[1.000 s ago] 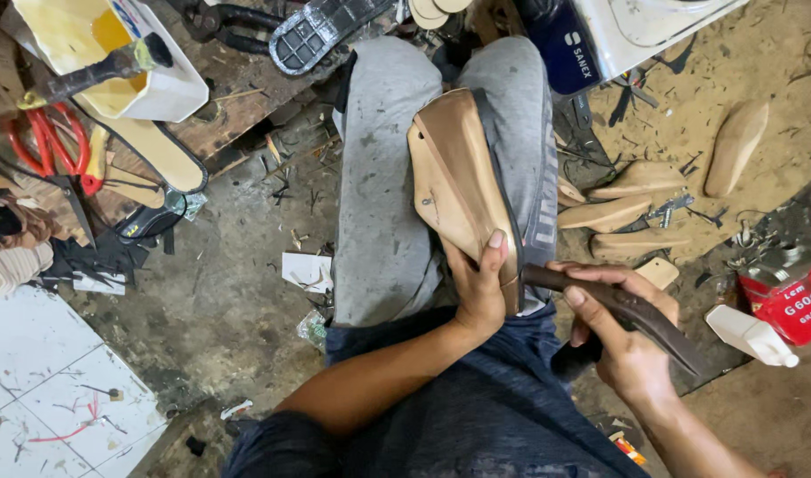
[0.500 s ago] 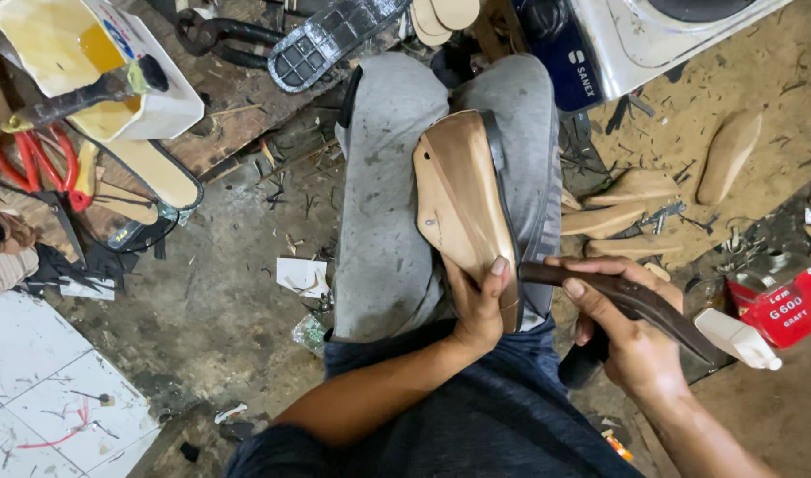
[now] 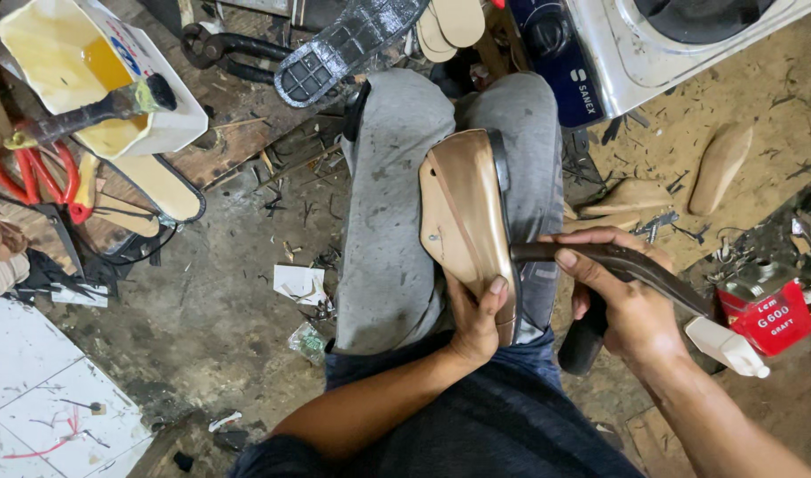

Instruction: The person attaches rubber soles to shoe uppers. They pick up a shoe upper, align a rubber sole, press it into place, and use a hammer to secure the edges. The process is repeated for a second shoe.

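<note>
The tan shoe sole (image 3: 463, 221) lies tilted on the person's lap, across the grey trousers (image 3: 388, 212). The left hand (image 3: 476, 323) holds its near end, thumb pressed on the edge, so this grip is closed on the sole. The right hand (image 3: 627, 305) is wrapped around a dark curved tool (image 3: 640, 270), whose tip touches the sole's right side. A red can (image 3: 768, 314) and what seems a white bottle (image 3: 724, 345) stand just beside this hand, on the floor.

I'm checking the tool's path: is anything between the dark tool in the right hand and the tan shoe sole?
Nothing visible. The dark tool in the right hand already meets the edge of the shoe sole, which the left hand steadies on the lap.
</note>
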`<state>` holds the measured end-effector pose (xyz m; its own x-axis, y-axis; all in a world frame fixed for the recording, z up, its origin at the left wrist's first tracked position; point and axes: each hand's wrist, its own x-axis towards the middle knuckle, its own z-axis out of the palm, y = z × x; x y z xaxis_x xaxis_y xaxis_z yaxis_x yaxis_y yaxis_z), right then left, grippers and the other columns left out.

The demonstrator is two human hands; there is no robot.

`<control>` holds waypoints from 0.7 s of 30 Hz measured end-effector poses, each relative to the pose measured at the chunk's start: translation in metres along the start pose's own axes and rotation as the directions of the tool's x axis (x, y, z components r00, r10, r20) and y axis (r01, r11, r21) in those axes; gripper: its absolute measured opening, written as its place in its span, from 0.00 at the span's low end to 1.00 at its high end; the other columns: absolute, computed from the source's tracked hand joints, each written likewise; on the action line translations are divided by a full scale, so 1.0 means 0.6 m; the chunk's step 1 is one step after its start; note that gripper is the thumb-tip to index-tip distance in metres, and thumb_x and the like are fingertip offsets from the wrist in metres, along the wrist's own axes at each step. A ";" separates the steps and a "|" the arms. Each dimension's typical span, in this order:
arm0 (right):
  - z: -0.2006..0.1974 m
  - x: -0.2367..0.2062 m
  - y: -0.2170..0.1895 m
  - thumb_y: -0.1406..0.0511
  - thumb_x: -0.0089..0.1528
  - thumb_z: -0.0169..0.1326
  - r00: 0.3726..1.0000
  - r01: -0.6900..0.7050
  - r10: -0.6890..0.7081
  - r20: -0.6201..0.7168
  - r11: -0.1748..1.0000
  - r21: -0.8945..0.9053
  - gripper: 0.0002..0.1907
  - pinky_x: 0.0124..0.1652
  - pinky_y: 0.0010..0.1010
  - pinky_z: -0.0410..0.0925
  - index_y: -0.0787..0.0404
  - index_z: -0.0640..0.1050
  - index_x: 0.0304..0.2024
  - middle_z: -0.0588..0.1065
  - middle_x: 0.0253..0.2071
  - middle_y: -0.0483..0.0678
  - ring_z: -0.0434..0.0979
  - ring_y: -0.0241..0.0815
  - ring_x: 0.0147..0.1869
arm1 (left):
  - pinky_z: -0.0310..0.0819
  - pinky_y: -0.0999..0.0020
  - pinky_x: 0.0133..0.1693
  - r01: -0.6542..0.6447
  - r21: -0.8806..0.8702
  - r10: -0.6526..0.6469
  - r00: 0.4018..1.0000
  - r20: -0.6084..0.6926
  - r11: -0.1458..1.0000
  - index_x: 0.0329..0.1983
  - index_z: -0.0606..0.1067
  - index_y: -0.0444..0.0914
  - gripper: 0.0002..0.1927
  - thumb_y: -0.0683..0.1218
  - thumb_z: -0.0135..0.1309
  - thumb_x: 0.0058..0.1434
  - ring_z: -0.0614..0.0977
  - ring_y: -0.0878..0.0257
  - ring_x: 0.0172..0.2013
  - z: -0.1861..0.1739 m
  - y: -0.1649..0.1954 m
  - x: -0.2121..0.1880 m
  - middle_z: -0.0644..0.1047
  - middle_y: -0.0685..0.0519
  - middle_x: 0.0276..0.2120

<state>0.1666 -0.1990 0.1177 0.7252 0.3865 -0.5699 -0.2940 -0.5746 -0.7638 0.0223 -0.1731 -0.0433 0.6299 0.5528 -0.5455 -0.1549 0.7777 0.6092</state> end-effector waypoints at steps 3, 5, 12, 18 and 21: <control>0.010 0.016 -0.013 0.65 0.60 0.61 0.999 -0.038 0.038 -0.012 0.999 -0.004 0.14 0.22 0.26 0.64 0.67 0.80 0.46 0.82 0.38 0.53 0.70 0.35 0.20 | 0.72 0.72 0.44 0.012 0.027 -0.012 1.000 0.006 1.000 0.75 0.49 0.40 0.46 0.54 0.58 0.59 0.72 0.66 0.46 -0.003 0.007 0.000 0.67 0.52 0.56; 0.016 0.028 -0.020 0.65 0.60 0.61 1.000 -0.007 0.006 0.006 0.999 0.033 0.14 0.22 0.26 0.65 0.67 0.80 0.45 0.83 0.41 0.52 0.70 0.34 0.20 | 0.72 0.73 0.44 0.018 0.025 -0.018 1.000 0.008 1.000 0.75 0.49 0.40 0.46 0.54 0.58 0.59 0.72 0.67 0.46 -0.003 0.009 0.002 0.67 0.52 0.55; 0.028 0.056 -0.013 0.67 0.60 0.61 0.996 0.072 -0.080 0.028 0.973 0.221 0.13 0.25 0.24 0.67 0.67 0.78 0.45 0.83 0.45 0.53 0.71 0.33 0.24 | 0.70 0.73 0.42 -0.008 0.022 0.008 1.000 0.003 1.000 0.74 0.52 0.36 0.44 0.53 0.58 0.60 0.71 0.66 0.41 -0.003 0.009 0.005 0.68 0.51 0.50; 0.002 0.103 -0.015 0.67 0.61 0.62 0.982 0.046 -0.075 0.173 0.985 0.167 0.12 0.21 0.26 0.65 0.67 0.80 0.46 0.79 0.38 0.55 0.69 0.36 0.20 | 0.72 0.73 0.44 -0.034 -0.013 0.035 0.996 0.078 0.999 0.72 0.54 0.36 0.40 0.51 0.57 0.63 0.72 0.68 0.44 -0.017 -0.002 0.010 0.69 0.52 0.51; -0.022 0.118 -0.001 0.67 0.62 0.61 0.958 -0.025 -0.033 0.286 0.981 0.195 0.13 0.22 0.25 0.63 0.64 0.80 0.49 0.73 0.34 0.51 0.68 0.34 0.21 | 0.76 0.67 0.48 0.070 -0.029 -0.063 0.978 0.200 0.997 0.71 0.57 0.32 0.37 0.47 0.59 0.64 0.78 0.59 0.49 -0.030 0.005 0.004 0.73 0.46 0.52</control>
<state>0.2264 -0.1807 0.0820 0.5263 0.5951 -0.6074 -0.4276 -0.4322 -0.7940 0.0095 -0.1643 -0.0532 0.7778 0.4318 -0.4567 -0.1326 0.8230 0.5524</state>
